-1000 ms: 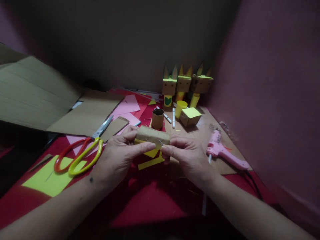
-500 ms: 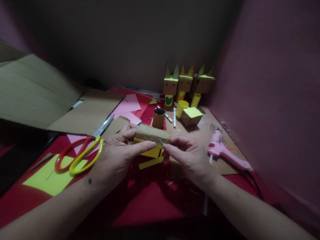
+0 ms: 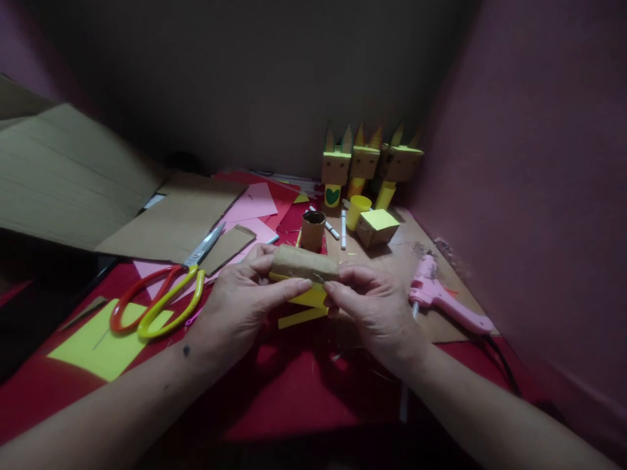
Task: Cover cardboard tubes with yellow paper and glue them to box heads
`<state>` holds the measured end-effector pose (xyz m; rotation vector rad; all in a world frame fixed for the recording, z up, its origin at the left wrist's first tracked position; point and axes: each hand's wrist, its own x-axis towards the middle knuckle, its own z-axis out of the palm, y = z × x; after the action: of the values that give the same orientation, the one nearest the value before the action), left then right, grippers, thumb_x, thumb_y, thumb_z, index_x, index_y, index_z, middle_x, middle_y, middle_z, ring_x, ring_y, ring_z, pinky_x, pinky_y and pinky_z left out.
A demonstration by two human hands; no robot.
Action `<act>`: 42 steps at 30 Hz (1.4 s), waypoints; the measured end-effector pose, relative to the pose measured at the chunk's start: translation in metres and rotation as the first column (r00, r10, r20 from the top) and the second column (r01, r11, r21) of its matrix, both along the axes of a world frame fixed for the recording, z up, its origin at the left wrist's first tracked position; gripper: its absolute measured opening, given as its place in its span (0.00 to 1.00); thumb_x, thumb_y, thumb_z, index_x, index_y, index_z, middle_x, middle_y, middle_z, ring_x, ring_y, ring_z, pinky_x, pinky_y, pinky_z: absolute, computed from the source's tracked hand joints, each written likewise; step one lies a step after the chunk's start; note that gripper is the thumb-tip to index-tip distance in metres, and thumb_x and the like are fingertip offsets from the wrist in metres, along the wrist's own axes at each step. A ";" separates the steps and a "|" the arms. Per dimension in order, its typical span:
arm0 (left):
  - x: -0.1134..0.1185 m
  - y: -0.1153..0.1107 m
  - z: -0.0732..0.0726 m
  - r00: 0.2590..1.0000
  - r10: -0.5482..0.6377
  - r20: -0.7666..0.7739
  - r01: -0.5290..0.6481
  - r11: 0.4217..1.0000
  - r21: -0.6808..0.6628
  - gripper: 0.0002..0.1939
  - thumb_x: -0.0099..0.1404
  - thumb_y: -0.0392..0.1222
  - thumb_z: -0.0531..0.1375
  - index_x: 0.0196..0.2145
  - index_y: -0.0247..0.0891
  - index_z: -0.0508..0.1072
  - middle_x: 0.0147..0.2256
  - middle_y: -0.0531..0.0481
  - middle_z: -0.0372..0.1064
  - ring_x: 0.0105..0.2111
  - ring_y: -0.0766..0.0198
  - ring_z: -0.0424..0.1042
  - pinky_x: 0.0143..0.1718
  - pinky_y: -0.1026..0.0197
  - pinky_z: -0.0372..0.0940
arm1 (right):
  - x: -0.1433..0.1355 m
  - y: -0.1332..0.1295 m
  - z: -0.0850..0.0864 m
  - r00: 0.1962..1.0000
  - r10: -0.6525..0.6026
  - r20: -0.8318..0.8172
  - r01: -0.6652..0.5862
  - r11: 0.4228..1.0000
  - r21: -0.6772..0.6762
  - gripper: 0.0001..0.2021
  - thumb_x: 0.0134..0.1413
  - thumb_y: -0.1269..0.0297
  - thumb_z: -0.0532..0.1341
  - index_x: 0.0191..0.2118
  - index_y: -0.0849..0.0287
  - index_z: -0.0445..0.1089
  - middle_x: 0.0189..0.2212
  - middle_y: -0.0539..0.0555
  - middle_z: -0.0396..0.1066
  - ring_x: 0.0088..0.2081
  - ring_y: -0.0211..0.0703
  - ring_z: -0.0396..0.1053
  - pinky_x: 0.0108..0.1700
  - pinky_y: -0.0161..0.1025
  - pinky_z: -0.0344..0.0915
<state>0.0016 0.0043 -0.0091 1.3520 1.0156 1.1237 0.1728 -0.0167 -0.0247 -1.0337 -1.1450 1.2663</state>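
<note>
Between my two hands is a brown cardboard tube point(image 3: 304, 263), held sideways above the red table. My left hand point(image 3: 245, 287) grips its left end, thumb along the near side and fingers behind. At the right end, my right hand point(image 3: 365, 294) pinches it with thumb and fingers, the two thumbs almost meeting. Some wispy strands show on the near side of the tube. Yellow paper pieces point(image 3: 306, 316) lie below it, partly hidden by my hands. Just beyond stands another brown cardboard tube point(image 3: 312, 232), upright.
Scissors point(image 3: 169, 294) with red and yellow handles lie left on yellow paper point(image 3: 102, 349). A pink glue gun point(image 3: 441, 294) rests right on a cardboard sheet. Behind are box-headed figures point(image 3: 337, 170), a yellow ring point(image 3: 359, 212), a small box point(image 3: 377, 228) and pink paper point(image 3: 252, 201).
Both hands and the tube have shifted very slightly to the right in the picture, and the whole view has moved a little too. The grip stays the same.
</note>
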 end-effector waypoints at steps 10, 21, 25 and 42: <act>0.000 -0.001 -0.002 1.000 0.021 -0.007 -0.020 0.997 0.074 0.07 0.57 0.40 0.68 0.35 0.46 0.81 0.39 0.53 0.65 0.41 0.63 0.67 0.43 0.64 0.66 | -0.004 -0.002 0.002 0.990 0.090 -0.105 -0.086 0.996 0.039 0.06 0.47 0.64 0.70 0.28 0.57 0.72 0.23 0.46 0.68 0.25 0.33 0.64 0.28 0.31 0.62; -0.011 0.001 0.014 0.992 -0.034 -0.118 0.034 0.999 -0.009 0.09 0.58 0.48 0.67 0.36 0.46 0.83 0.41 0.49 0.73 0.40 0.57 0.72 0.45 0.56 0.68 | 0.007 0.010 -0.001 0.979 0.037 -0.200 -0.061 0.991 -0.116 0.09 0.41 0.65 0.73 0.23 0.60 0.73 0.16 0.47 0.70 0.18 0.32 0.65 0.21 0.29 0.63; -0.014 0.005 0.011 0.992 0.005 -0.128 -0.005 1.000 0.001 0.04 0.57 0.46 0.67 0.28 0.46 0.82 0.38 0.50 0.72 0.39 0.58 0.71 0.44 0.57 0.67 | 0.008 0.012 -0.002 0.974 0.093 -0.206 -0.119 0.986 -0.117 0.09 0.42 0.65 0.73 0.22 0.60 0.73 0.16 0.48 0.71 0.16 0.32 0.64 0.19 0.29 0.62; -0.003 0.001 0.013 0.952 0.081 -0.294 -0.061 0.995 0.076 0.08 0.55 0.48 0.67 0.31 0.43 0.81 0.36 0.49 0.71 0.38 0.56 0.70 0.39 0.56 0.65 | 0.005 0.011 -0.002 0.972 0.115 -0.206 -0.145 0.980 -0.137 0.12 0.42 0.63 0.73 0.22 0.59 0.70 0.15 0.46 0.69 0.16 0.31 0.64 0.18 0.28 0.60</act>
<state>-0.0014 0.0054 0.0040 1.5819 1.2614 1.0330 0.1778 -0.0062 -0.0267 -0.9307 -0.9893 1.5440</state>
